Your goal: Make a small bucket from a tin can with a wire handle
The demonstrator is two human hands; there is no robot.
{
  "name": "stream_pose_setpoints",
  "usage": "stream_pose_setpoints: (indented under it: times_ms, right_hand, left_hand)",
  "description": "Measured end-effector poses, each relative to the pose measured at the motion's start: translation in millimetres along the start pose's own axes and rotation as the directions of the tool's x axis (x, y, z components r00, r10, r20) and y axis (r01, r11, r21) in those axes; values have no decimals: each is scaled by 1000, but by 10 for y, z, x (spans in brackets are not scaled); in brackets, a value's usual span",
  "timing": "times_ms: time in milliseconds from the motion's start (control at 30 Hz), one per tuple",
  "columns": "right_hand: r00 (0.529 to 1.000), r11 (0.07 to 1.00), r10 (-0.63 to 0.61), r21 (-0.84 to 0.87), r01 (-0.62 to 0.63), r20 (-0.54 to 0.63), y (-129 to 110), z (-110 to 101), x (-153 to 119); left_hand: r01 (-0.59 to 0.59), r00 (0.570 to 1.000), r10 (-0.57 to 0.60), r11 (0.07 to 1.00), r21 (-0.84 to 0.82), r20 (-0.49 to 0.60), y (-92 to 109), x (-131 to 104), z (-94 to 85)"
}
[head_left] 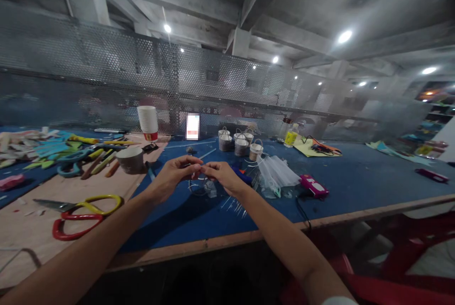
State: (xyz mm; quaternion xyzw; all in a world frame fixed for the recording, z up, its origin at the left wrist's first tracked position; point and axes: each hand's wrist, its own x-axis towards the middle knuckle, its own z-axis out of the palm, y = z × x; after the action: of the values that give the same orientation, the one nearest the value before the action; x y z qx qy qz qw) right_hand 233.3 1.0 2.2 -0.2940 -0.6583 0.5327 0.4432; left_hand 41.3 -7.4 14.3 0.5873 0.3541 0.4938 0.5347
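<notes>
My left hand (177,175) and my right hand (223,175) meet fingertip to fingertip above the blue mat (170,227). Both pinch at the same spot, and whatever sits between the fingertips is too small to make out. Just below them on the mat lie a loop of thin wire (195,190) and a crumpled clear plastic piece (210,188). Several thin wire lengths (236,206) are spread under my right forearm. Behind my hands stand several small grey cups with wire handles (241,147).
Yellow-and-red-handled scissors (83,210) lie on the board at left, near a grey cup (130,160), several tools and a paper cup stack (147,122). To the right are a plastic bag (277,172), a magenta device (314,186) and a yellow-labelled bottle (291,135). A perforated metal screen (209,73) stands behind.
</notes>
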Motion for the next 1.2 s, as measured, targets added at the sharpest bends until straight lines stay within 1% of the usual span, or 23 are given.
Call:
stream_pose_setpoints:
  times_ms: [67, 133, 267, 333, 467, 533, 667, 733, 900, 1000, 1100, 1200]
  right_hand:
    - [999, 999, 21, 37, -22, 32, -1, -1, -2]
    - [999, 1000, 23, 21, -23, 32, 0, 4, -5]
    - [996, 996, -36, -88, 29, -85, -9, 21, -5]
    - [993, 994, -51, -102, 41, -105, -11, 19, -1]
    - [999, 1000, 8, -26, -9, -35, -5, 6, 0]
    - [1000, 999, 8, -36, -9, -24, -6, 9, -5]
    - [994, 989, -42, -143, 27, -103, -11, 24, -7]
    - [992, 988, -37, -150, 20, -116, -5, 23, 1]
    - [997, 998, 34, -49, -37, -64, 26, 4, 14]
    - [999, 997, 39, -62, -41, -33, 34, 4, 5]
    - [999, 994, 33, -98, -37, -34, 42, 13, 2]
    - [1000, 992, 25, -123, -26, -9, 58, 15, 14]
  left_hand:
    - [-10, 999, 10, 1000, 2, 34, 7, -3, -10]
    - [-32, 999, 31, 999, 30, 44, 6, 1, -18]
    - [-38, 999, 40, 997, 68, -33, -25, 21, -14]
    - [-24, 999, 27, 998, 58, -46, -38, 25, -10]
    - [-39, 999, 39, 999, 23, 21, -35, 18, -10]
    - [-66, 997, 65, 997, 34, 29, -31, 18, -10]
    - [-57, 998, 58, 997, 51, -24, -48, 28, -4]
    - [-43, 999, 44, 998, 40, -32, -62, 31, -5]
    - [-51, 999, 51, 999, -12, 10, -65, 34, -20]
    - [-32, 999, 32, 999, 21, -5, -66, 44, -26]
    - [35, 999, -34, 999, 32, -35, -90, 59, -25]
    - [75, 997, -74, 997, 10, -24, -114, 65, -31]
